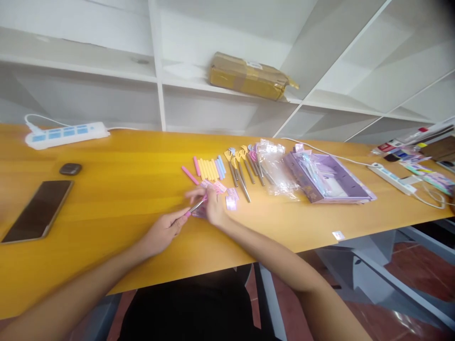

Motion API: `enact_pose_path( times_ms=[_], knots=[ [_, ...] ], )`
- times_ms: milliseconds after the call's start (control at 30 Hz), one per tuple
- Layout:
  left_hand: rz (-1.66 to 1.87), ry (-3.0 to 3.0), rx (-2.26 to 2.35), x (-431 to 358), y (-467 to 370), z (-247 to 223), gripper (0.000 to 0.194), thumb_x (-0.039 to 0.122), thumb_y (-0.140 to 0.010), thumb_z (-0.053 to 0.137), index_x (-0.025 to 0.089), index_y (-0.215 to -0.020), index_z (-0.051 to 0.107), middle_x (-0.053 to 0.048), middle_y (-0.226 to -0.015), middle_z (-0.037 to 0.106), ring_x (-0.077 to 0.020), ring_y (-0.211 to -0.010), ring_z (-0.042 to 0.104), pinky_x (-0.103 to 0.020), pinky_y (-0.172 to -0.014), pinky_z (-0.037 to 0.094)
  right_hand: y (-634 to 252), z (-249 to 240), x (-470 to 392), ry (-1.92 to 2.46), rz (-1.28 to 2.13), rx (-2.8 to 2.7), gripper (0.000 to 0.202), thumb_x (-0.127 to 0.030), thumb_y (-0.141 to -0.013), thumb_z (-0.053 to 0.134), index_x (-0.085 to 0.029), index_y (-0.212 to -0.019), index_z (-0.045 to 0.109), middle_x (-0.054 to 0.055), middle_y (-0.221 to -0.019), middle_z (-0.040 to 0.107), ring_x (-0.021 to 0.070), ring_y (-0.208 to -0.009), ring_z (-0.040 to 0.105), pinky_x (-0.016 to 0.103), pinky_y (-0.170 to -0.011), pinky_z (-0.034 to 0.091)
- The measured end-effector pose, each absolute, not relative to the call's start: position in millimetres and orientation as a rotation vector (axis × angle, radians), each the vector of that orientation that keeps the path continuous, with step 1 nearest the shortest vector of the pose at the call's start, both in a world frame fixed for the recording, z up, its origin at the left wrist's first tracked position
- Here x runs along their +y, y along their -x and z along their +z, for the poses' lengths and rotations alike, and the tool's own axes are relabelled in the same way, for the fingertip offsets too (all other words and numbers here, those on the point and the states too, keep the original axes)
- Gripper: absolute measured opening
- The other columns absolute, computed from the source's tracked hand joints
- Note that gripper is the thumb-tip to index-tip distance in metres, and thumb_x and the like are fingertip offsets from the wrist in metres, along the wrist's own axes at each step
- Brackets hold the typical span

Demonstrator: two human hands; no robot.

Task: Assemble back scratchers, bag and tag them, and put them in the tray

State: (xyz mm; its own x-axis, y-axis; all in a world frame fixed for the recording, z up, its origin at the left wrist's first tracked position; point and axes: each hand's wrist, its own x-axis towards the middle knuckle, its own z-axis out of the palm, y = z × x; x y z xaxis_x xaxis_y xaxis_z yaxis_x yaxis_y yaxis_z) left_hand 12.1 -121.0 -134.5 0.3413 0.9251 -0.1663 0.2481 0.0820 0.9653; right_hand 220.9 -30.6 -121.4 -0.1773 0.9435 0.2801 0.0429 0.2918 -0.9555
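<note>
A back scratcher with a metal rod [196, 207] and pink ends slants between my two hands, low over the table. My left hand [169, 230] is closed round its lower pink end. Around the upper end curl the fingers of my right hand [213, 206], partly blurred and hiding the scratcher's head. A small clear and purple packet [199, 211] lies under the right hand. Just beyond are a loose pink tube [189, 175], a row of yellow tubes [208, 169] with pink and blue ones beside it, and small printed cards [231, 203].
Several back scratchers [242, 176] with claw-shaped heads lie right of the tubes, beside clear plastic bags [279, 168] and a purple box [355, 197]. A phone [37, 211], a dark case [70, 169] and a power strip [67, 136] are left. Another power strip [391, 179] lies right.
</note>
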Motion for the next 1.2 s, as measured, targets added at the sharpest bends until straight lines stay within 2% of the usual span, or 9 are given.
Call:
enact_pose_path(
  times_ms=[67, 200, 367, 500, 633, 767, 933, 1033, 1200],
  knots=[
    [0.716, -1.348, 1.133, -124, -10, -136, 0.075, 0.064, -0.105, 0.049, 0.013, -0.16, 0.052, 0.01, -0.061, 0.034, -0.0107, -0.053, 0.031, -0.024, -0.052, 0.032, -192, -131, -46, 0.894, 1.222, -1.482, 0.085, -0.072, -0.107, 0.017, -0.02, -0.088, 0.082, 0.007, -0.077, 0.068, 0.02, -0.08, 0.066, 0.033, -0.074, 0.055],
    [0.71, -1.345, 1.105, -123, -10, -133, 0.075, 0.065, -0.104, 0.049, 0.014, -0.159, 0.053, 0.009, -0.064, 0.032, -0.0109, -0.054, 0.03, -0.024, -0.05, 0.032, -191, -135, -48, 0.903, 1.331, -1.38, 0.083, -0.077, -0.104, 0.024, -0.019, -0.085, 0.081, 0.007, -0.076, 0.063, 0.0189, -0.073, 0.061, 0.03, -0.057, 0.051],
    [0.665, -1.433, 1.108, -118, -9, -123, 0.067, 0.063, -0.105, 0.048, 0.017, -0.153, 0.061, 0.007, -0.058, 0.037, -0.0141, -0.057, 0.043, -0.026, -0.056, 0.042, -202, -147, -39, 0.92, 1.418, -1.347, 0.087, -0.085, -0.099, 0.024, -0.019, -0.079, 0.077, 0.004, -0.069, 0.056, 0.0165, -0.063, 0.056, 0.029, -0.055, 0.049],
    [0.632, -1.477, 1.13, -115, -4, -118, 0.065, 0.062, -0.105, 0.048, 0.019, -0.153, 0.062, 0.003, -0.06, 0.056, -0.0206, -0.072, 0.063, -0.031, -0.07, 0.054, -203, -150, -40, 0.91, 1.387, -1.387, 0.085, -0.085, -0.099, 0.026, -0.02, -0.075, 0.074, 0.005, -0.07, 0.055, 0.0168, -0.064, 0.054, 0.029, -0.055, 0.046],
    [0.599, -1.556, 1.164, -109, 2, -120, 0.062, 0.061, -0.106, 0.049, 0.022, -0.152, 0.063, -0.007, -0.097, 0.08, -0.0293, -0.111, 0.072, -0.041, -0.099, 0.057, -204, -146, -39, 0.889, 1.402, -1.386, 0.081, -0.083, -0.099, 0.03, -0.021, -0.071, 0.072, 0.004, -0.071, 0.053, 0.0169, -0.065, 0.052, 0.03, -0.057, 0.043],
    [0.577, -1.629, 1.144, -104, 8, -122, 0.058, 0.061, -0.106, 0.048, 0.027, -0.151, 0.063, -0.008, -0.146, 0.071, -0.0317, -0.139, 0.061, -0.046, -0.121, 0.043, -205, -139, -38, 0.89, 1.378, -1.408, 0.081, -0.088, -0.095, 0.031, -0.022, -0.066, 0.068, 0.004, -0.07, 0.053, 0.0181, -0.068, 0.05, 0.032, -0.064, 0.045],
    [0.462, -1.712, 1.193, -105, 12, -118, 0.049, 0.06, -0.108, 0.041, 0.025, -0.128, 0.069, -0.004, -0.112, 0.077, -0.0249, -0.104, 0.069, -0.036, -0.095, 0.053, -204, -139, -38, 0.837, 1.348, -1.44, 0.081, -0.086, -0.097, 0.028, -0.022, -0.067, 0.069, 0.004, -0.069, 0.052, 0.019, -0.069, 0.05, 0.035, -0.07, 0.046],
    [0.419, -1.721, 1.203, -108, 11, -115, 0.045, 0.058, -0.109, 0.038, 0.023, -0.114, 0.066, 0.001, -0.084, 0.064, -0.0187, -0.078, 0.059, -0.03, -0.076, 0.047, -204, -142, -38, 0.806, 1.355, -1.44, 0.081, -0.082, -0.1, 0.026, -0.022, -0.069, 0.07, 0.004, -0.069, 0.052, 0.0182, -0.069, 0.05, 0.034, -0.071, 0.044],
    [0.398, -1.754, 1.157, -108, 9, -111, 0.04, 0.053, -0.111, 0.036, 0.023, -0.099, 0.059, 0.002, -0.081, 0.057, -0.0168, -0.073, 0.052, -0.03, -0.074, 0.042, -204, -140, -39, 0.828, 1.323, -1.48, 0.083, -0.085, -0.099, 0.025, -0.022, -0.071, 0.072, 0.003, -0.068, 0.052, 0.0185, -0.068, 0.05, 0.036, -0.072, 0.043]
  ],
)
